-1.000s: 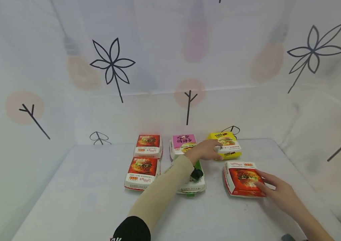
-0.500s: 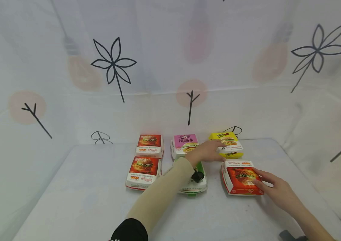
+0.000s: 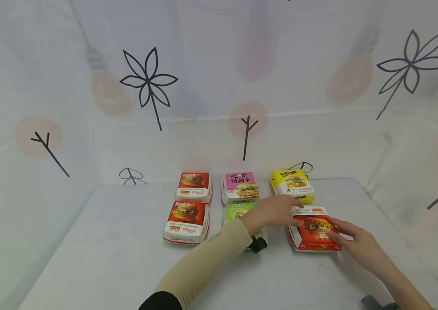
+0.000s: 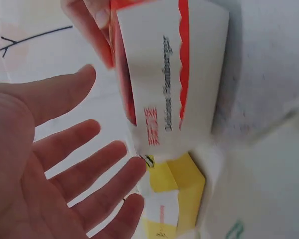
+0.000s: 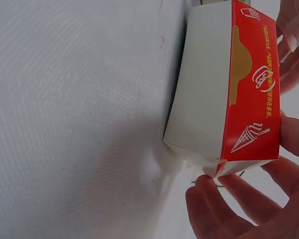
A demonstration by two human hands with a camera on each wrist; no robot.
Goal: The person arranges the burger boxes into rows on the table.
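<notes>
A red-and-white burger box (image 3: 313, 232) lies at the front right of the table, its burger picture facing up. My right hand (image 3: 358, 245) holds it by its right side, with the thumb over the top and the fingers along the side. In the right wrist view, those fingers (image 5: 214, 211) reach round the box's corner. My left hand (image 3: 275, 211) is at the box's left back edge. The left wrist view shows its fingers (image 4: 84, 172) spread apart beside the box's white side. Just behind is a yellow-and-white burger box (image 3: 291, 184).
Two more red burger boxes (image 3: 186, 220) stand in a column on the left. A pink-topped box (image 3: 240, 187) and a green-topped box (image 3: 238, 209) form the middle column, the green one partly hidden by my left arm. A patterned white cloth wall (image 3: 195, 142) rises behind the table.
My left hand has come off the yellow box and moved toward me, to the red box's left edge. The red box has shifted slightly back toward the yellow one, my right hand staying on it.
</notes>
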